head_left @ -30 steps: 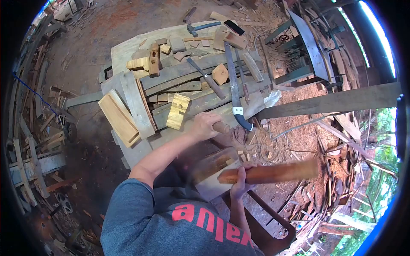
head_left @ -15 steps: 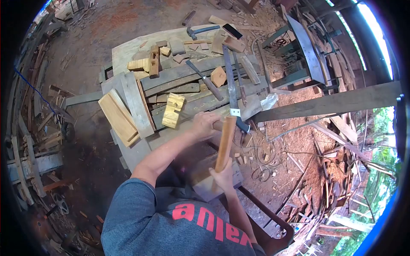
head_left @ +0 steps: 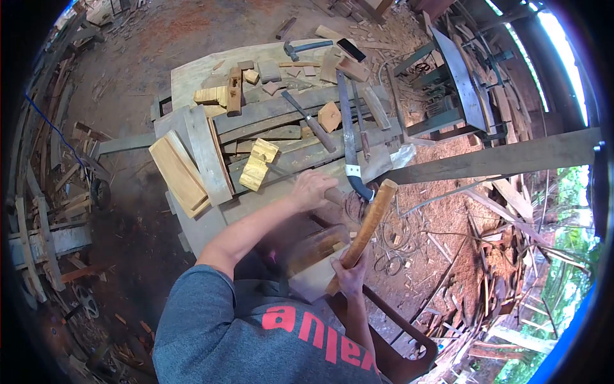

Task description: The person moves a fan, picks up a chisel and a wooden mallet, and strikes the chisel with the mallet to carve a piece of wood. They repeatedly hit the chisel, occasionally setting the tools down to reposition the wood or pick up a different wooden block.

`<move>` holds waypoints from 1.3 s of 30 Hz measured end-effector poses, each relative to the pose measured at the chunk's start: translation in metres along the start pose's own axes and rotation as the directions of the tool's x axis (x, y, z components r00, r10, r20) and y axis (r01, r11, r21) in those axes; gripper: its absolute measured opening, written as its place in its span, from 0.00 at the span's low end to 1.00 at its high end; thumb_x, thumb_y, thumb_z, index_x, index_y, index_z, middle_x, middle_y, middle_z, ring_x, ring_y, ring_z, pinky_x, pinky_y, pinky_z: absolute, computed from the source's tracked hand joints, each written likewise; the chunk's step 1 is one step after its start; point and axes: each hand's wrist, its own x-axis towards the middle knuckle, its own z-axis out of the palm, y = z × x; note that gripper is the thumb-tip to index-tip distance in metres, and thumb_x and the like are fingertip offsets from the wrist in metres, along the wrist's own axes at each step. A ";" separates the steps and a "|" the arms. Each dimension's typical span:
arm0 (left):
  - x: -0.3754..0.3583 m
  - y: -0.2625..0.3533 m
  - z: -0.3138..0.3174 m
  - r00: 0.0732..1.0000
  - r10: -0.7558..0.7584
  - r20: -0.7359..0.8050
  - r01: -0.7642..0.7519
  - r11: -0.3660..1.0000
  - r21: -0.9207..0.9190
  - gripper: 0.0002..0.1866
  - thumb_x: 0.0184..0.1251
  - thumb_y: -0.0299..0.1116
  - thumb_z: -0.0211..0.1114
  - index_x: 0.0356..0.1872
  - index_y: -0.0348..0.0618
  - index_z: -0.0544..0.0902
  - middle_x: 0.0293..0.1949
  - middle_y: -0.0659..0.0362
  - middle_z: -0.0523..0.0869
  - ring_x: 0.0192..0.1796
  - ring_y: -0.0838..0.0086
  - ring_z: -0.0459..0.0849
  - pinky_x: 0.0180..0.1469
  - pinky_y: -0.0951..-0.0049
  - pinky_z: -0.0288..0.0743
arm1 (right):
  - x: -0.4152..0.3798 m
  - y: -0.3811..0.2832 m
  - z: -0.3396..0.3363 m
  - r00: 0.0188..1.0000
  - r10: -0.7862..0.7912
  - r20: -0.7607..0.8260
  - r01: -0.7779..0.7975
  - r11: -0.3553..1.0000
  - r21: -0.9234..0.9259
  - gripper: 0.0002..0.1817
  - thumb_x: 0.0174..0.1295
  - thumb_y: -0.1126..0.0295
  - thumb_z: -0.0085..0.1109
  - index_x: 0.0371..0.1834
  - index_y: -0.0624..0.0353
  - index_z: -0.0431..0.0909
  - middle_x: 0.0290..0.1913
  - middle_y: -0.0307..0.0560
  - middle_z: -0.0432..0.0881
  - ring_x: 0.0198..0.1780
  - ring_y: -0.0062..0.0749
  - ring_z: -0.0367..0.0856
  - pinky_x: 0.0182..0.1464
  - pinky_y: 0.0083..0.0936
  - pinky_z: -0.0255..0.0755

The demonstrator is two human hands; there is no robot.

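Note:
My left hand [head_left: 311,191] is closed around a chisel [head_left: 334,196], whose wooden handle end sticks out to the right of my fist. Its grey blade points left towards a notched yellow wood block [head_left: 259,165] on the workbench. Lower and to the right, my right hand [head_left: 352,275] grips a thick wooden stick [head_left: 369,221], tilted with its upper end leaning right. Below my left hand is a blurred brown wooden piece [head_left: 316,251]. Just above the stick's top end lies a handsaw [head_left: 348,128] with a dark curved handle.
Another chisel [head_left: 307,120], an octagonal wood piece [head_left: 329,116] and a wooden plane [head_left: 235,93] lie on the bench. Farther back are a hammer [head_left: 307,47] and a phone [head_left: 350,50]. Planks [head_left: 179,176] rest at the left; a long beam [head_left: 499,157] extends right.
The stick in my right hand has swung right and away from my left hand, its top now leaning outward. My left hand stays almost in place, and the notched block has tilted slightly.

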 end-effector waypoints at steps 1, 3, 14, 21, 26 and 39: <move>-0.001 -0.001 -0.002 0.999 -0.031 -0.010 0.031 0.999 -0.026 0.16 0.40 0.35 0.72 0.33 0.49 0.77 0.29 0.59 0.81 0.38 0.58 0.83 0.39 0.57 0.74 | -0.001 0.003 0.000 1.000 0.001 0.000 -0.001 1.000 0.000 0.26 0.47 0.78 0.72 0.48 0.59 0.68 0.39 0.40 0.71 0.36 0.25 0.73 0.39 0.25 0.71; -0.005 -0.004 -0.002 0.998 -0.066 -0.019 0.065 0.997 -0.051 0.17 0.38 0.31 0.71 0.34 0.48 0.77 0.30 0.58 0.81 0.40 0.57 0.83 0.39 0.56 0.74 | 0.000 -0.006 0.004 0.999 0.037 0.003 -0.037 0.996 0.085 0.26 0.47 0.78 0.72 0.48 0.58 0.68 0.38 0.40 0.71 0.37 0.26 0.73 0.41 0.25 0.71; 0.007 -0.007 -0.016 0.969 -0.139 -0.202 0.129 0.990 -0.062 0.12 0.44 0.35 0.71 0.27 0.48 0.77 0.24 0.57 0.80 0.32 0.57 0.83 0.32 0.57 0.74 | 0.020 -0.043 0.032 0.998 -0.054 -0.040 0.052 0.996 -0.070 0.23 0.49 0.74 0.70 0.46 0.61 0.68 0.34 0.47 0.75 0.34 0.40 0.76 0.40 0.36 0.73; 0.007 -0.003 -0.022 0.962 -0.169 -0.213 0.151 0.984 -0.099 0.11 0.44 0.33 0.71 0.28 0.47 0.78 0.25 0.56 0.81 0.32 0.55 0.83 0.31 0.56 0.73 | 0.022 -0.046 0.004 0.999 0.049 -0.024 -0.048 0.999 0.026 0.23 0.49 0.77 0.70 0.45 0.59 0.67 0.33 0.41 0.73 0.34 0.29 0.76 0.38 0.29 0.73; 0.026 0.009 -0.012 0.910 -0.273 -0.312 0.236 0.960 -0.152 0.12 0.44 0.34 0.72 0.29 0.46 0.79 0.27 0.55 0.83 0.32 0.54 0.84 0.31 0.57 0.74 | 0.019 -0.041 0.003 0.998 0.018 -0.053 -0.015 0.998 0.059 0.23 0.50 0.80 0.69 0.45 0.59 0.67 0.34 0.38 0.72 0.34 0.23 0.74 0.37 0.22 0.72; -0.002 -0.026 -0.092 0.627 -0.655 -0.420 0.220 0.667 -0.712 0.13 0.60 0.26 0.72 0.25 0.43 0.73 0.24 0.70 0.76 0.28 0.87 0.72 0.30 0.81 0.68 | -0.018 -0.018 -0.006 0.995 0.090 0.046 -0.085 0.992 -0.091 0.30 0.45 0.76 0.70 0.54 0.60 0.67 0.40 0.42 0.73 0.41 0.29 0.74 0.47 0.29 0.71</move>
